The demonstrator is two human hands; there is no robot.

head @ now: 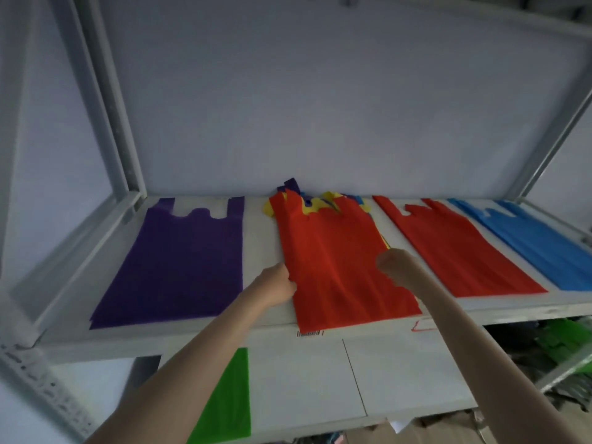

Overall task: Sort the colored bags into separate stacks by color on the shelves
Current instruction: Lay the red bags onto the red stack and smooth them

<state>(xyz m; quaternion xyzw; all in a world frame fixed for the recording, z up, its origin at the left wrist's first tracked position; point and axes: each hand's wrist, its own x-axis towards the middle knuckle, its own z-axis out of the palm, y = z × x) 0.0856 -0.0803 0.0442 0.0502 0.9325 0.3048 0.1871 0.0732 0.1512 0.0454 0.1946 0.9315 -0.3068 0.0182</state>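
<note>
1. While the left hand (278, 285) pinches the left edge of the top red bag (336, 257), the right hand (395, 262) grips its right edge.
2. That bag lies on the mixed pile (315, 203); the red stack (455, 248) is just right, nearer the right hand.

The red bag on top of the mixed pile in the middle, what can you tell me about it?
The red bag looks like thin, matte, slightly creased fabric, cut like a vest carrier with two handle straps at the far end. It lies flat atop the mixed pile, its near edge reaching the shelf's front edge. The left hand grips its left edge; the right hand rests on its right side.
</note>
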